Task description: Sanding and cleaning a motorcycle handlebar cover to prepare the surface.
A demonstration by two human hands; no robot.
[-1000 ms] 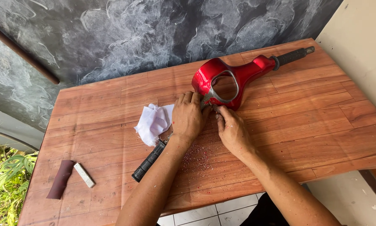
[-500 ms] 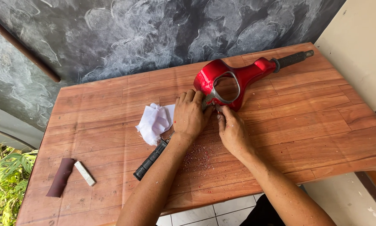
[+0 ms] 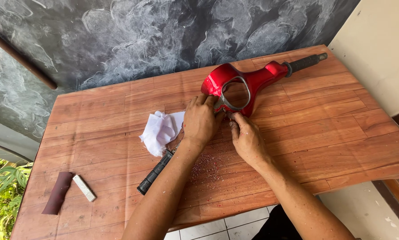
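A glossy red handlebar cover (image 3: 257, 80) with a round opening and metal ring lies on the wooden table (image 3: 324, 133). Black grips stick out at the far right (image 3: 304, 63) and under my left forearm (image 3: 154, 173). My left hand (image 3: 201, 121) rests on the cover's near left edge, fingers curled over it. My right hand (image 3: 245, 137) pinches at the cover's lower rim just below the ring; a small object between the fingertips cannot be made out. Red flakes (image 3: 206, 164) lie scattered on the wood between my forearms.
A crumpled white cloth (image 3: 160, 131) lies left of my left hand. Near the table's left front sit a dark brown strip (image 3: 57, 193) and a small pale block (image 3: 84, 187). A dark painted wall runs behind; tiled floor shows below the front edge.
Both hands stay at the cover's near rim with only slight finger shifts. The view has drifted a little.
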